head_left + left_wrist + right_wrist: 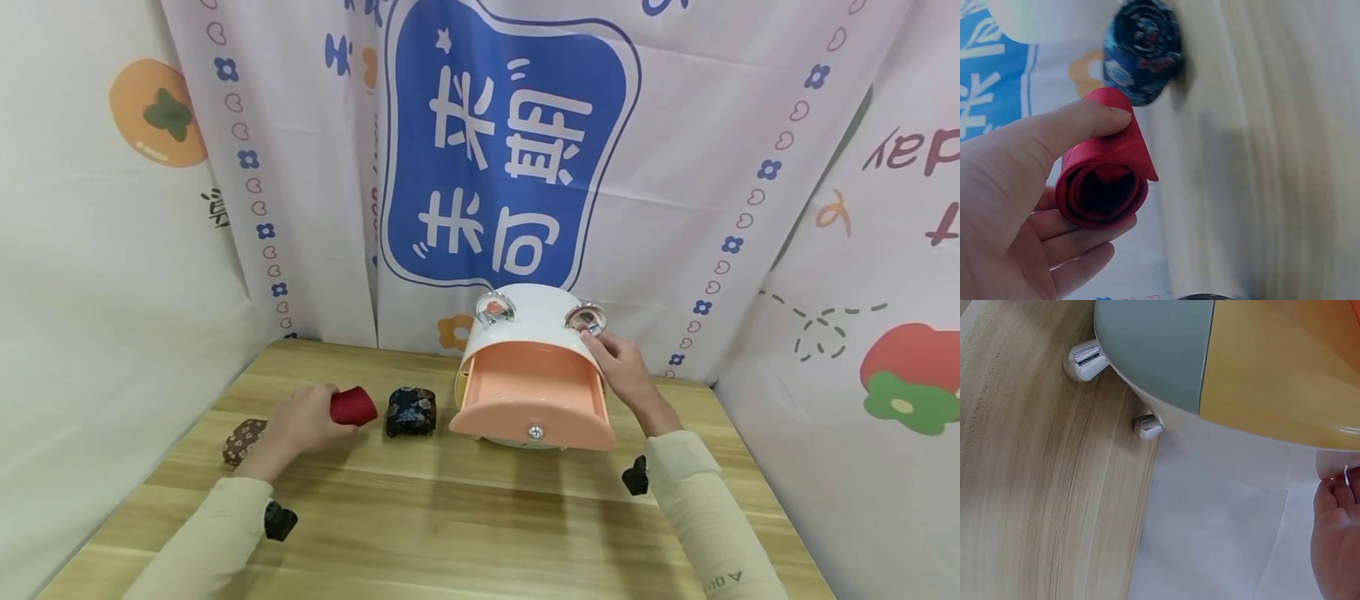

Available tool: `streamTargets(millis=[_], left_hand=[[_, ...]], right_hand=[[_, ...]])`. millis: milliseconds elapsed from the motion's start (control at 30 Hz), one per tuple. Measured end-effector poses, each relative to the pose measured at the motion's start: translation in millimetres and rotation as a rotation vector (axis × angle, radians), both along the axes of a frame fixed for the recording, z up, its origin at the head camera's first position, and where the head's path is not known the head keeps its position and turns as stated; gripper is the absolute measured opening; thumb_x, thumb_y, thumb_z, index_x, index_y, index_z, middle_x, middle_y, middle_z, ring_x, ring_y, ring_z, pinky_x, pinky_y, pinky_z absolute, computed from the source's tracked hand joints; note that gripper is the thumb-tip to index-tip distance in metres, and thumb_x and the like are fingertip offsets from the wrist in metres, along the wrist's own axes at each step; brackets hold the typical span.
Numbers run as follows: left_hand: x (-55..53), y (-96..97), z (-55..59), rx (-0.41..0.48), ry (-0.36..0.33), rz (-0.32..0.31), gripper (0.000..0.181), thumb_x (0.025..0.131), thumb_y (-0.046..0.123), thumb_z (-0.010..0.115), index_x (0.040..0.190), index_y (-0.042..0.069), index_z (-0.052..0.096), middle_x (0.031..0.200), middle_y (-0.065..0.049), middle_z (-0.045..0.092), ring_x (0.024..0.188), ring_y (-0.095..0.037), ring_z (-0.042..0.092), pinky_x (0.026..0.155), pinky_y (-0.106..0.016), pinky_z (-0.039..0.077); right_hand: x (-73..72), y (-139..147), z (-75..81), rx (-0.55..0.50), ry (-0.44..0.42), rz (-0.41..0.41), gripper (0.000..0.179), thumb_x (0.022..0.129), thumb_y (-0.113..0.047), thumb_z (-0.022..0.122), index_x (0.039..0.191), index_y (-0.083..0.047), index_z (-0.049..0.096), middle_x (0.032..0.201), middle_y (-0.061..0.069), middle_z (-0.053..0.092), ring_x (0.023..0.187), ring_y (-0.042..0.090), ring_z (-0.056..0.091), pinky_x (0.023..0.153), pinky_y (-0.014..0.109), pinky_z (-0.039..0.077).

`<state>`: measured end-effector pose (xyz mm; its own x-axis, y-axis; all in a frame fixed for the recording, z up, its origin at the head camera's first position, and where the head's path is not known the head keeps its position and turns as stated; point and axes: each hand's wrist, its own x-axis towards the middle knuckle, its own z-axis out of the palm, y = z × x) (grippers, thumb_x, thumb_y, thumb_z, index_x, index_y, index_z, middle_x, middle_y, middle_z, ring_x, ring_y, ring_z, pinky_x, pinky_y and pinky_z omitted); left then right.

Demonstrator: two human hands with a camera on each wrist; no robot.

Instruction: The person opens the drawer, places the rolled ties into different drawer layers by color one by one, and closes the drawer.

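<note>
My left hand [303,421] holds a rolled-up red necktie [353,407] above the table. In the left wrist view, the thumb presses on top of the red roll [1107,156] and the fingers lie beneath it, its spiral end facing the camera. Just right of it sits a dark blue floral roll [412,411]. A brown patterned roll [243,440] lies behind the left wrist, partly covered. My right hand [621,367] rests against the upper right side of a white rounded drawer box [540,312], fingertips by a silver knob. Its peach drawer [532,421] is pulled out.
The box stands on silver feet [1085,360] at the back of the wooden table [450,525]. Below the peach drawer are a yellow drawer [1279,369] and a grey-green drawer [1154,344]. Printed cloth [675,208] hangs behind and at both sides.
</note>
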<state>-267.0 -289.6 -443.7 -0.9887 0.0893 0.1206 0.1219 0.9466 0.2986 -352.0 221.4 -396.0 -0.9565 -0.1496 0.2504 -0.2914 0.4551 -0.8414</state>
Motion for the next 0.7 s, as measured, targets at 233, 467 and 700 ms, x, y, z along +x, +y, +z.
streamTargets(millis=[233,467,700], left_hand=[[4.7,10.4,21.6,-0.033,-0.011,-0.034,0.062,0.076,0.040,0.090,0.116,-0.003,0.070,0.089,-0.010,0.071,0.074,-0.023,0.062,0.061,-0.038,0.050],[13.8,17.3,44.5,-0.027,-0.011,-0.080,0.054,0.075,0.041,0.089,0.107,0.001,0.072,0.085,-0.007,0.070,0.071,-0.021,0.060,0.059,-0.036,0.049],[13.0,29.6,72.7,-0.032,0.007,-0.135,0.051,0.075,0.040,0.088,0.107,0.003,0.073,0.084,-0.005,0.070,0.070,-0.019,0.061,0.058,-0.034,0.048]], right_hand=[[0.8,-0.5,-0.1,-0.002,0.028,-0.011,0.059,0.106,-0.058,0.052,0.126,-0.005,0.070,0.122,0.020,0.073,0.102,0.020,0.066,0.086,0.028,0.056],[-1.3,-1.9,-1.2,-0.005,0.022,0.013,0.061,0.107,-0.057,0.051,0.135,-0.005,0.068,0.129,0.021,0.071,0.111,0.026,0.067,0.091,0.029,0.056],[0.8,-0.3,1.3,0.014,0.017,0.003,0.061,0.107,-0.057,0.051,0.137,-0.007,0.067,0.130,0.020,0.071,0.111,0.026,0.066,0.091,0.029,0.056]])
